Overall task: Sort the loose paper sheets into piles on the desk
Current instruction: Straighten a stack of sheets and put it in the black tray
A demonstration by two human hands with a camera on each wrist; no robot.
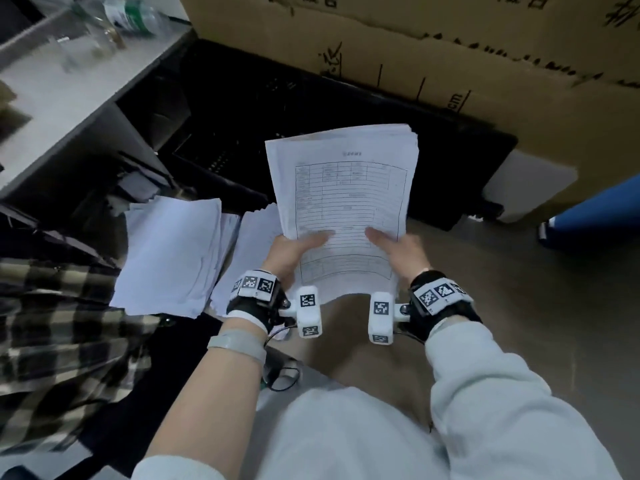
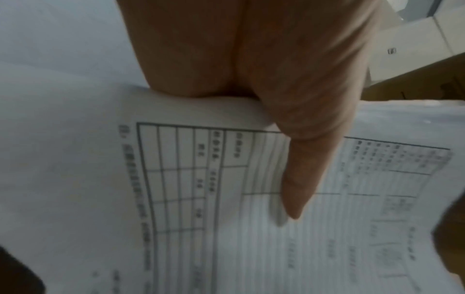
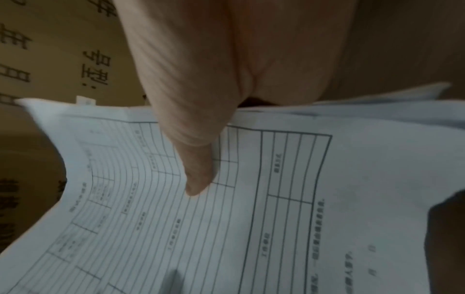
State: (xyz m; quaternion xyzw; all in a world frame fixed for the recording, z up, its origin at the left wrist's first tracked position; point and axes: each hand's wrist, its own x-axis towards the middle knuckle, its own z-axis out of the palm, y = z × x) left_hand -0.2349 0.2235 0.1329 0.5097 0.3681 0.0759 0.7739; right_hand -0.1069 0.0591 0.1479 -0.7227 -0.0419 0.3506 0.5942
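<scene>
Overhead head view; wrist close-ups, blurry.

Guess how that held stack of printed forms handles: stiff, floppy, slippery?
Probably floppy: the stack of printed forms bows between the left hand and the right hand. Sheets likely slide apart easily; their top edges already fan unevenly. Likely light, since each thumb pinches it near the bottom edge.

Office storeroom: printed cardboard cartons (image 1: 450,46), grey desk (image 1: 69,98), black crate (image 1: 242,98).

A large cardboard box (image 1: 450,46) printed with black characters is seen behind a black plastic crate (image 1: 311,109); a plaid garment (image 1: 52,341) lies at the left.
</scene>
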